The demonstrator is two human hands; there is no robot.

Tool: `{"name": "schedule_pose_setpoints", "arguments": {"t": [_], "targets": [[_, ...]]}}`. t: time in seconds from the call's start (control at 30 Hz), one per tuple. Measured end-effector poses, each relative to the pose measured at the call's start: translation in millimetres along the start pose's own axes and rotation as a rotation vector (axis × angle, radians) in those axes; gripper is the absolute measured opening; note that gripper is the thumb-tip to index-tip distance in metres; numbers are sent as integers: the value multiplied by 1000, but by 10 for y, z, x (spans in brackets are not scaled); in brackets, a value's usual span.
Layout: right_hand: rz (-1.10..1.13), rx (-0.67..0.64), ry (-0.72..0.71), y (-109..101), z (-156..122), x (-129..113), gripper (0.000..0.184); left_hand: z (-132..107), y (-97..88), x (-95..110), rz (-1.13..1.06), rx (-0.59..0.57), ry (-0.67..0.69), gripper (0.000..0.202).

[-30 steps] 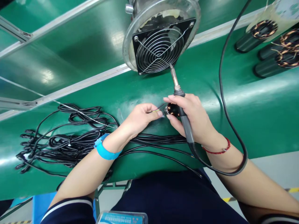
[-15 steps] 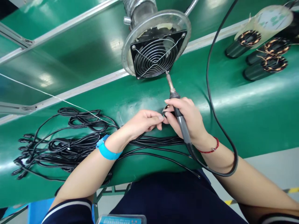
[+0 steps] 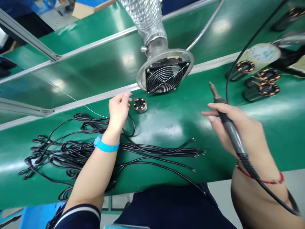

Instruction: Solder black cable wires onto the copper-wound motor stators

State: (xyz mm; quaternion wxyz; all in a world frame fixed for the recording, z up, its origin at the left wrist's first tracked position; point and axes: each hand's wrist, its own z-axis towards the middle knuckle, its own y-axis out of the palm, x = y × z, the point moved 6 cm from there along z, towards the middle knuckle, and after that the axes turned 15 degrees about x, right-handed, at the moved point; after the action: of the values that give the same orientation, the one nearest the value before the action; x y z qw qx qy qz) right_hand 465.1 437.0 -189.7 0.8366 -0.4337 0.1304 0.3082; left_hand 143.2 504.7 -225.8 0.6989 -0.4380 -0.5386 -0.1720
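My right hand [image 3: 240,130] is wrapped round the dark handle of a soldering iron [image 3: 231,130], its tip pointing up and left, clear of everything. Index finger and thumb stretch forward beside the handle. At the left, my left hand [image 3: 119,106] pinches a black cable at its fingertips. Just right of those fingertips, a small ring-shaped stator [image 3: 140,105] with copper windings rests on the green table. Black cable also loops down from beside my left hand toward the bundle of black cables [image 3: 159,150], whose stripped ends point right.
A fume extractor [image 3: 164,78] with a fan grille and foil duct [image 3: 147,19] hangs at the back centre. Several larger stators [image 3: 262,90] stand at the right beside a pale roll [image 3: 263,54]. Coiled cables with plugs [image 3: 40,149] cover the left of the table [image 3: 164,124].
My hands have moved apart: the left toward the back left with the stator and cable, the right away to the right with the soldering iron. The view has shifted too.
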Motion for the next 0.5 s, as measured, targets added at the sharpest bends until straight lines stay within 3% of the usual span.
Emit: {"name": "schedule_pose_setpoints", "arguments": {"t": [0.1, 0.17, 0.27, 0.37, 0.43, 0.5], "targets": [[-152, 36, 60, -361, 19, 177, 37, -37, -243, 237, 29, 286, 377, 24], [-262, 51, 113, -572, 13, 324, 38, -205, -240, 313, 21, 261, 458, 26], [-432, 93, 151, -772, 11, 646, 35, -567, 38, 287, 36, -132, 371, 26], [-496, 200, 27, -786, 55, 1020, 29, -972, 342, 224, 91, -531, 306, 24], [-516, 190, -122, -663, 89, 1254, 22, -1104, 444, 183, 97, -649, 242, 26], [-515, 211, -181, -559, 120, 1469, 19, -1113, 473, 139, 73, -674, 121, 31]]}}
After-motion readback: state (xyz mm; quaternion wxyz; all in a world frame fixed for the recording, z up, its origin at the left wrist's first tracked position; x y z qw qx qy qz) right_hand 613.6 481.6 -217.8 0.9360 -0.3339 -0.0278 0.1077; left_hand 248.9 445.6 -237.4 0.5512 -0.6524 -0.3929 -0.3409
